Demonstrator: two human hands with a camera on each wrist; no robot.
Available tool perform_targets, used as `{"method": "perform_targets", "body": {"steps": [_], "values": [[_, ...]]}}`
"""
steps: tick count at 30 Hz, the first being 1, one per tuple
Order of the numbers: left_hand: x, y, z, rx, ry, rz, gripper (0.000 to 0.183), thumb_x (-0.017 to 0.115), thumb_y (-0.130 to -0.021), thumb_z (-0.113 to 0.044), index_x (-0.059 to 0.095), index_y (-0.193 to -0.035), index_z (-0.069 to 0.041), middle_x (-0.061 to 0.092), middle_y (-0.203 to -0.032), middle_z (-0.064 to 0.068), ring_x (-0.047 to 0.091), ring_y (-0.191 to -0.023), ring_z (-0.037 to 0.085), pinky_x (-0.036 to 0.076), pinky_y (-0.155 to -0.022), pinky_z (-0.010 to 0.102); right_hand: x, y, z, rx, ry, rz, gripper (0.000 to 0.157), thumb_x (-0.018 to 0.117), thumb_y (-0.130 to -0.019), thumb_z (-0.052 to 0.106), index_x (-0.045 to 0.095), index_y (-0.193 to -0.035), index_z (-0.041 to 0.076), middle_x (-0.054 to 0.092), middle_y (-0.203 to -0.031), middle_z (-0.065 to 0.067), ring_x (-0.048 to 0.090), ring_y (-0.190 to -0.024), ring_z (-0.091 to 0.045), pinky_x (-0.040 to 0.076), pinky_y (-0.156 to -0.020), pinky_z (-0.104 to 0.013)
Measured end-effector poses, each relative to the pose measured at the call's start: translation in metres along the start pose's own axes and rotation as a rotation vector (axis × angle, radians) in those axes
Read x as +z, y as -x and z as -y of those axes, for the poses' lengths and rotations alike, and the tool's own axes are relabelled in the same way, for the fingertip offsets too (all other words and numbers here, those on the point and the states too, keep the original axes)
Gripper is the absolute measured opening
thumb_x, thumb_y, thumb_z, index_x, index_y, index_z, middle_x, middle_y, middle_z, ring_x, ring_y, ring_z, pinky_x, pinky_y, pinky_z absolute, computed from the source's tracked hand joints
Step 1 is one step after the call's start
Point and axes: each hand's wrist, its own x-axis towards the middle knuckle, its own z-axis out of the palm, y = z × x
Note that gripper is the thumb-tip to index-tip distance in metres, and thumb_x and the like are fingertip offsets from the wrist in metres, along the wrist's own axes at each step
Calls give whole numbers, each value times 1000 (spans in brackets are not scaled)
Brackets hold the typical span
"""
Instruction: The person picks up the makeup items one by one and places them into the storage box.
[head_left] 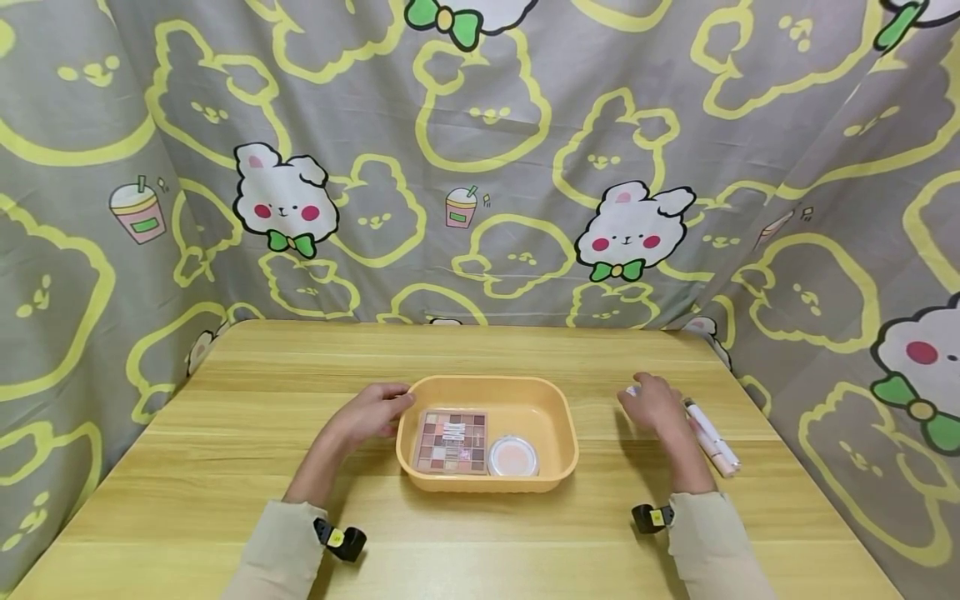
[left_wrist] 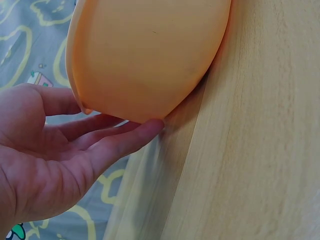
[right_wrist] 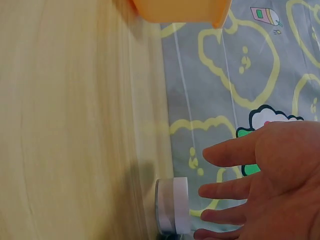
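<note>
A yellow-orange plastic tub (head_left: 517,392) stands on the table. Inside it lie an eyeshadow palette (head_left: 452,442) at the left and a round compact (head_left: 513,457) beside it. My left hand (head_left: 372,410) grips the tub's left end; in the left wrist view its fingers (left_wrist: 120,142) rest against the outer wall and one digit meets the rim. My right hand (head_left: 654,406) reaches over the table to the right of the tub, fingers extended. Just short of its fingertips sits a small white-lidded round container (right_wrist: 173,205), mostly hidden in the head view.
Two slim cosmetic tubes, a white one (head_left: 712,433) with a dark end and a pinkish one (head_left: 716,457), lie right of my right hand. A patterned curtain (head_left: 495,167) encloses the wooden table (head_left: 480,550) at the back and sides.
</note>
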Motion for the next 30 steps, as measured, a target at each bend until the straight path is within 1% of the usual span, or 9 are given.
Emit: {"method": "perform_targets", "body": {"steps": [2, 4, 8, 11, 14, 18, 22, 25, 30], "values": [[0, -1, 0, -5, 5, -4, 41, 47, -101, -27, 51, -133, -2, 56, -128, 16, 54, -119, 29, 52, -89, 43, 1, -1, -2, -10, 15, -8, 56, 45, -91, 25, 43, -131, -15, 45, -126, -40, 42, -115, -55, 32, -93, -65], [1, -1, 0, -9, 6, -7, 40, 47, -101, -27, 52, -133, -3, 56, -128, 16, 54, -119, 29, 52, -90, 43, 1, -1, -3, -10, 27, -10, 56, 45, -90, 24, 43, -130, -15, 45, -124, -40, 44, -113, -55, 31, -92, -67], [1, -2, 0, -20, 5, -20, 39, 47, -100, -26, 53, -133, -4, 56, -129, 14, 53, -120, 28, 52, -90, 43, 1, -3, -6, 4, 37, 12, 57, 46, -88, 23, 42, -130, -16, 45, -124, -41, 44, -111, -58, 25, -91, -74], [2, -2, -1, -22, -4, -22, 40, 47, -101, -26, 52, -133, -4, 56, -129, 14, 53, -120, 28, 52, -89, 44, 2, -4, -8, 16, 44, 38, 58, 47, -89, 24, 42, -130, -16, 45, -125, -41, 44, -110, -58, 21, -92, -76], [3, -1, -2, -29, -10, -29, 40, 48, -100, -27, 52, -133, -4, 57, -128, 13, 55, -117, 28, 52, -89, 44, 1, -5, -9, 20, 54, 45, 58, 49, -89, 27, 43, -129, -16, 48, -123, -39, 45, -110, -57, 22, -93, -75], [2, 1, -3, -17, -18, -19, 43, 47, -100, -28, 50, -134, -2, 56, -129, 16, 56, -116, 30, 52, -89, 45, 1, -5, -9, 24, 43, 41, 59, 51, -89, 28, 43, -128, -16, 49, -123, -39, 45, -110, -57, 23, -93, -74], [1, 2, -4, -8, -20, -10, 44, 46, -101, -29, 49, -135, -1, 54, -131, 18, 53, -119, 32, 51, -89, 46, 1, -4, -9, 33, 11, 53, 60, 51, -90, 28, 42, -130, -16, 47, -125, -40, 43, -110, -60, 18, -94, -77], [1, 2, -4, -8, -20, -9, 44, 46, -101, -29, 49, -135, -1, 54, -131, 19, 53, -120, 33, 51, -89, 46, 1, -4, -9, 35, -4, 55, 59, 50, -90, 27, 41, -130, -16, 47, -125, -40, 42, -110, -60, 17, -95, -77], [2, 3, -4, -3, -21, -8, 44, 46, -101, -28, 49, -135, 0, 54, -130, 19, 53, -119, 33, 52, -88, 46, 1, -3, -8, 33, -15, 43, 59, 52, -88, 26, 43, -129, -16, 48, -124, -40, 44, -110, -59, 21, -96, -75]]}}
